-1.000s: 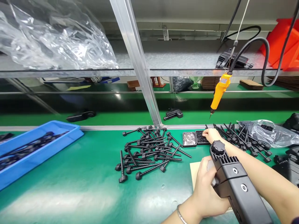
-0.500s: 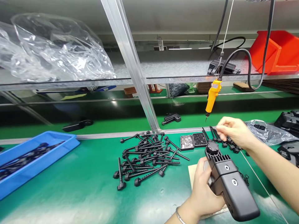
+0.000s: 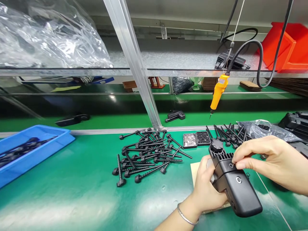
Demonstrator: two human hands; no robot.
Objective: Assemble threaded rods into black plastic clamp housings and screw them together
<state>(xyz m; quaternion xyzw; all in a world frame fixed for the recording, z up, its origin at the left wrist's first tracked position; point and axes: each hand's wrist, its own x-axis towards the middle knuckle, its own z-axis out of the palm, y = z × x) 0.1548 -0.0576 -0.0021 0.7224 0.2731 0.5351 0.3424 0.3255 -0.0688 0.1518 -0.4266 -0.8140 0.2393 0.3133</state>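
Green bench (image 3: 96,179) below a metal shelf (image 3: 183,54); yellow driver (image 3: 218,91) hangs over it, presumably for easy reach; small trays (image 3: 190,147) sit just beyond the work, likely same reason; black housing (image 3: 244,195) is in the left hand (image 3: 205,189), firmly wrapped, tilted so its recesses (image 3: 238,180) face up; right hand (image 3: 267,160) thumb and forefinger nearly meet at the upper one; can't tell if they pinch anything.

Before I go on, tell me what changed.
The right hand left the tray of small black parts and came nearer the person, rightward; its fingertips are now at the upper ringed hole of the black device. Anything pinched there is hidden. The left hand still holds the device; the yellow driver still hangs and the black bolts lie as before.
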